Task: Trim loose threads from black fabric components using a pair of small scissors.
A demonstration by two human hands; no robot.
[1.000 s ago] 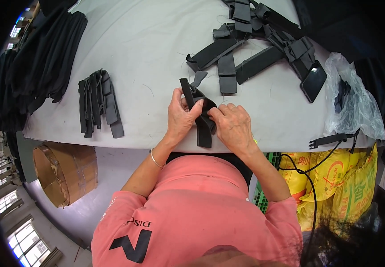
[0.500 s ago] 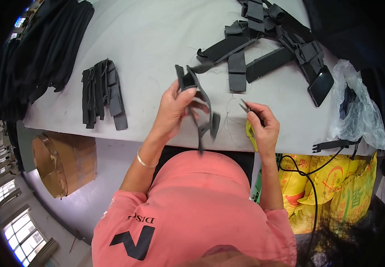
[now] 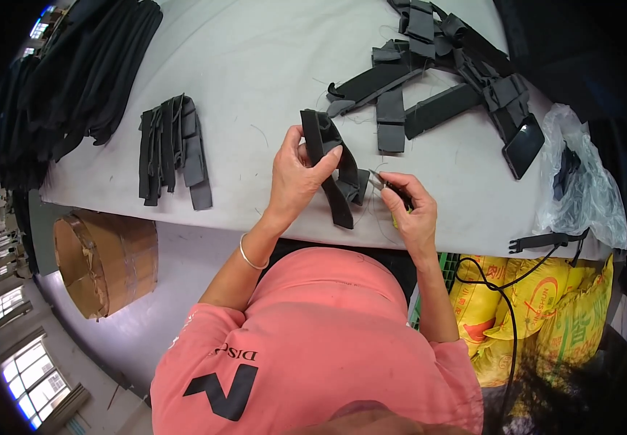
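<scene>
In my left hand I grip a dark grey fabric strap, folded over itself, with its loose ends hanging down over the table's near part. My right hand is closed round small thread snips, black with a bit of yellow. Their pointed tips face left, close beside the strap's end. A thin loose thread lies around the snips. Past my hands, a heap of similar dark straps spreads over the back right. A neat row of folded straps lies at the left.
The pale table has a stack of dark cloth at its far left. On the right are a phone, a clear plastic bag and a buckled strap. Below stand a cardboard drum and yellow sacks.
The strap has been turned in my left hand and hangs steadier. My right hand has moved left, bringing the snips' tips up to the strap's end.
</scene>
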